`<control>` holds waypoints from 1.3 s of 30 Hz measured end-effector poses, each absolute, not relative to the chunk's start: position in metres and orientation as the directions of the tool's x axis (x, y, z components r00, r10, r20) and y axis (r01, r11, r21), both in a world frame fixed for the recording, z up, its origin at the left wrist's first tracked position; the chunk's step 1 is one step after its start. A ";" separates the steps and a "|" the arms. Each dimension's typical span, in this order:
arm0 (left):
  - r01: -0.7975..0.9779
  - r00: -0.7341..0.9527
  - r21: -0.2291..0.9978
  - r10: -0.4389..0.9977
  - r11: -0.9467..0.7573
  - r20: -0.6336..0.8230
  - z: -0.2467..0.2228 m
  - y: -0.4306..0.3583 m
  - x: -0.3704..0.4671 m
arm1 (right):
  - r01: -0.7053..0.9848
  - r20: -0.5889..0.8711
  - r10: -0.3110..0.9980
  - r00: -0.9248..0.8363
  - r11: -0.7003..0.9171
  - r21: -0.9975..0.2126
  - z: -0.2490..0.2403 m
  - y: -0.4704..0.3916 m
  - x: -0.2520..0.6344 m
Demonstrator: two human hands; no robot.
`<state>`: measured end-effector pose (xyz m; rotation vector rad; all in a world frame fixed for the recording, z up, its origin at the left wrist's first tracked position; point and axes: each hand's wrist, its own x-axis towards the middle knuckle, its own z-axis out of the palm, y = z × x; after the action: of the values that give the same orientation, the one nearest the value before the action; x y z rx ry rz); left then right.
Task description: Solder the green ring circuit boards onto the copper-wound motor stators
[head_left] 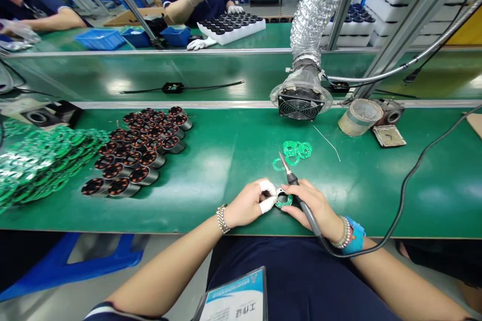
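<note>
Close to the table's front edge, my left hand [250,203], with white covers on its thumb and finger, pinches a small ring-shaped green circuit board [285,200] from the left. Something dark shows under the board, partly hidden by the fingers. My right hand [314,205] touches the board's right side with its fingertips while holding a soldering iron [307,210], whose tip points up and away from me. Just beyond the tip lie several loose green ring boards [297,149]. A thin strand of solder wire [327,143] rests on the table to their right.
Several wound motor stators [131,153] stand in rows at left, beside stacked green board panels [41,160]. A fan on a foil duct [300,105] hangs ahead. A tub [360,117] and a sponge tray [389,136] sit at right. The iron's cable [404,185] crosses the right side. Co-workers sit opposite.
</note>
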<state>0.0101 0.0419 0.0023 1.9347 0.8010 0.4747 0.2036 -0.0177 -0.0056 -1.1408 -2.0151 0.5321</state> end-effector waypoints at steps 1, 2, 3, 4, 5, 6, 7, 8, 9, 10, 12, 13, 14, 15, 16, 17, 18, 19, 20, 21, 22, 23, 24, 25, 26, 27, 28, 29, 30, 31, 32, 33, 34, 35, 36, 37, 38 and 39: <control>0.319 0.643 0.922 0.765 -0.219 -0.041 -0.002 0.035 0.013 | 0.544 0.404 0.855 -0.325 0.518 -0.660 -0.006 -0.018 0.204; 0.278 0.573 0.955 0.816 -0.100 -0.082 -0.006 0.028 0.017 | 0.541 0.406 0.854 -0.324 0.520 -0.661 -0.006 -0.017 0.204; 0.223 0.507 0.975 0.853 0.006 -0.121 -0.010 0.021 0.021 | 0.538 0.409 0.853 -0.324 0.521 -0.663 -0.006 -0.017 0.204; 0.162 0.443 0.984 0.885 0.078 -0.143 -0.013 0.015 0.025 | 0.534 0.412 0.853 -0.322 0.522 -0.665 -0.006 -0.017 0.204; 0.106 0.382 0.987 0.912 0.118 -0.150 -0.015 0.008 0.029 | 0.530 0.415 0.852 -0.320 0.524 -0.667 -0.007 -0.017 0.203; 0.065 0.328 0.988 0.933 0.136 -0.150 -0.016 0.004 0.033 | 0.527 0.416 0.851 -0.319 0.525 -0.669 -0.007 -0.018 0.203; 0.036 0.279 0.989 0.949 0.142 -0.147 -0.017 0.000 0.037 | 0.525 0.415 0.852 -0.319 0.524 -0.671 -0.007 -0.018 0.203; 0.018 0.245 0.989 0.958 0.149 -0.149 -0.017 -0.002 0.039 | 0.524 0.414 0.852 -0.319 0.523 -0.672 -0.008 -0.018 0.202; 0.008 0.232 0.987 0.960 0.162 -0.159 -0.017 -0.002 0.040 | 0.523 0.414 0.853 -0.319 0.523 -0.673 -0.008 -0.018 0.202; 0.001 0.238 0.983 0.955 0.182 -0.177 -0.016 -0.001 0.039 | 0.523 0.413 0.854 -0.317 0.520 -0.675 -0.009 -0.018 0.202; -0.015 0.313 0.967 0.920 0.253 -0.236 -0.014 0.006 0.035 | 0.520 0.408 0.858 -0.312 0.514 -0.682 -0.009 -0.017 0.202; -0.010 0.374 0.955 0.887 0.295 -0.270 -0.013 0.010 0.031 | 0.516 0.403 0.860 -0.312 0.510 -0.689 -0.008 -0.016 0.203; 0.012 0.433 0.946 0.851 0.325 -0.297 -0.012 0.014 0.027 | 0.511 0.392 0.863 -0.318 0.504 -0.696 -0.007 -0.015 0.205; 0.045 0.471 0.942 0.825 0.332 -0.313 -0.011 0.018 0.023 | 0.504 0.372 0.866 -0.335 0.498 -0.706 -0.006 -0.013 0.207; 0.087 0.487 0.945 0.814 0.316 -0.317 -0.011 0.020 0.020 | 0.494 0.346 0.867 -0.358 0.491 -0.718 -0.004 -0.011 0.209; 0.131 0.483 0.950 0.819 0.282 -0.309 -0.011 0.021 0.017 | 0.484 0.318 0.867 -0.384 0.482 -0.730 -0.002 -0.010 0.212; 0.175 0.468 0.955 0.833 0.239 -0.295 -0.011 0.020 0.015 | 0.476 0.293 0.867 -0.403 0.472 -0.742 0.001 -0.009 0.214; 0.212 0.452 0.957 0.848 0.198 -0.276 -0.011 0.018 0.014 | 0.474 0.274 0.869 -0.413 0.462 -0.750 0.003 -0.010 0.216; 0.242 0.440 0.957 0.861 0.161 -0.256 -0.011 0.016 0.013 | 0.477 0.267 0.872 -0.410 0.455 -0.752 0.004 -0.010 0.217; 0.272 0.437 0.955 0.869 0.119 -0.232 -0.011 0.013 0.012 | 0.486 0.273 0.876 -0.398 0.454 -0.747 0.004 -0.012 0.217; 0.308 0.440 0.949 0.876 0.060 -0.198 -0.011 0.011 0.012 | 0.499 0.291 0.878 -0.381 0.460 -0.735 0.004 -0.014 0.217; 0.352 0.445 0.936 0.882 -0.016 -0.153 -0.011 0.009 0.011 | 0.512 0.315 0.876 -0.365 0.472 -0.718 0.003 -0.016 0.215; 0.404 0.455 0.909 0.885 -0.105 -0.100 -0.010 0.008 0.011 | 0.524 0.342 0.872 -0.351 0.486 -0.700 0.001 -0.018 0.214; 0.458 0.467 0.867 0.883 -0.196 -0.047 -0.008 0.009 0.011 | 0.533 0.361 0.868 -0.340 0.494 -0.687 -0.001 -0.020 0.212; 0.506 0.483 0.816 0.876 -0.278 -0.001 -0.007 0.010 0.012 | 0.541 0.372 0.868 -0.329 0.496 -0.679 -0.002 -0.022 0.210; 0.542 0.499 0.769 0.866 -0.338 0.029 -0.006 0.012 0.013 | 0.546 0.373 0.871 -0.320 0.491 -0.678 -0.004 -0.023 0.208; 0.562 0.514 0.744 0.857 -0.362 0.029 -0.004 0.014 0.014 | 0.551 0.367 0.877 -0.311 0.481 -0.682 -0.005 -0.024 0.207; 0.566 0.527 0.750 0.850 -0.343 -0.009 -0.004 0.017 0.015 | 0.555 0.357 0.883 -0.305 0.470 -0.686 -0.006 -0.024 0.206; 0.555 0.535 0.785 0.841 -0.275 -0.083 -0.003 0.019 0.017 | 0.559 0.350 0.887 -0.302 0.463 -0.688 -0.006 -0.023 0.206; 0.529 0.542 0.833 0.820 -0.163 -0.183 -0.003 0.021 0.018 | 0.561 0.350 0.887 -0.303 0.463 -0.686 -0.006 -0.023 0.206; 0.494 0.552 0.869 0.782 -0.027 -0.289 -0.002 0.024 0.018 | 0.562 0.354 0.884 -0.305 0.468 -0.682 -0.005 -0.022 0.206; 0.458 0.565 0.884 0.736 0.096 -0.373 -0.002 0.025 0.018 | 0.561 0.358 0.881 -0.308 0.473 -0.680 -0.005 -0.022 0.207; 0.431 0.579 0.887 0.702 0.168 -0.414 -0.002 0.027 0.016 | 0.559 0.360 0.879 -0.311 0.476 -0.679 -0.005 -0.021 0.207; 0.416 0.591 0.894 0.698 0.166 -0.404 -0.001 0.029 0.014 | 0.556 0.361 0.878 -0.314 0.479 -0.679 -0.004 -0.021 0.208; 0.413 0.603 0.906 0.717 0.093 -0.349 -0.001 0.031 0.011 | 0.554 0.360 0.878 -0.316 0.479 -0.681 -0.004 -0.020 0.208; 0.421 0.623 0.906 0.736 -0.031 -0.264 0.000 0.033 0.007 | 0.554 0.356 0.880 -0.315 0.475 -0.684 -0.004 -0.020 0.208; 0.431 0.647 0.885 0.744 -0.176 -0.167 0.000 0.035 0.003 | 0.555 0.352 0.882 -0.314 0.471 -0.686 -0.005 -0.020 0.209; 0.436 0.675 0.843 0.734 -0.314 -0.076 0.000 0.037 -0.001 | 0.555 0.353 0.882 -0.311 0.470 -0.686 -0.005 -0.019 0.209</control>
<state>-0.0005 0.0373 0.0004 1.9581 0.9093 0.4036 0.2087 -0.0194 -0.0049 -1.1904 -2.0027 0.5837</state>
